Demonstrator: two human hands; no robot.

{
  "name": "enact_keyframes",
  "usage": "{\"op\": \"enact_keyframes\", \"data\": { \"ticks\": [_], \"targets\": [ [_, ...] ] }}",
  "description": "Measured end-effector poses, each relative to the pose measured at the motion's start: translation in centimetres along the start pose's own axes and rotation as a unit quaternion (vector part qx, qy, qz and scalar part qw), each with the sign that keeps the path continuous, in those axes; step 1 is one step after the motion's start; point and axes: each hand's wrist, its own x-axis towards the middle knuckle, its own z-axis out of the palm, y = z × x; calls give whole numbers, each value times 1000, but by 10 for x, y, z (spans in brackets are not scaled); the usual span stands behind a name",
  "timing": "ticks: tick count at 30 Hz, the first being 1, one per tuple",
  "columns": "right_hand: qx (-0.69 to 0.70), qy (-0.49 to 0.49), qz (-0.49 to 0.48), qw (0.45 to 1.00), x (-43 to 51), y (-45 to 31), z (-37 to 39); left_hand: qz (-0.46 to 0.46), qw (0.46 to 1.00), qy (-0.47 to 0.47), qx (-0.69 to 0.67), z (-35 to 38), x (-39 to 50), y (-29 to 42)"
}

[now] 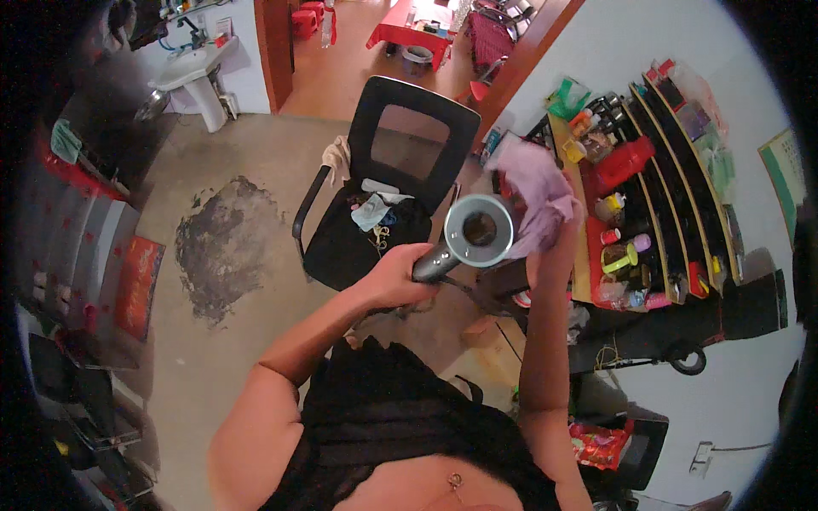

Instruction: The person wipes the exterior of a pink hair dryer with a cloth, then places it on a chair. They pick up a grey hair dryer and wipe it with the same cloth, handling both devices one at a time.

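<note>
My left hand [406,274] grips the dark handle of a grey hair dryer [434,262]. The round end of its head faces up, showing a pale ring around a dark centre. My right hand [557,233] holds up a pink cloth [533,172], partly bunched and blurred, just right of the dryer's head. How the fingers grip the cloth is hard to make out. Beyond both hands stands a black office chair [332,255]. A light blue cloth [370,213] and other small items lie on its seat, and a beige cloth [338,161] hangs on its armrest.
Shelves [645,211] along the right wall carry a red container [626,163], bottles and cups. A white washbasin [192,67] stands at the far left. Past the doorway is a table with a red cover [409,29]. A dark patch [223,249] marks the floor on the left.
</note>
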Motion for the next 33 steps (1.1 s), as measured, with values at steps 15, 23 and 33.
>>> {"op": "enact_keyframes", "data": {
  "ticks": [15,23,33],
  "targets": [
    [-407,-70,-379,828,-46,14,43,-151,934,-93,-311,-8,8,23],
    [-417,-214,-300,831,-61,30,32,-114,954,-68,-269,-10,7,15],
    [-327,-193,-343,859,-37,-33,27,-63,981,99,151,0,7,4]
  ]
}}
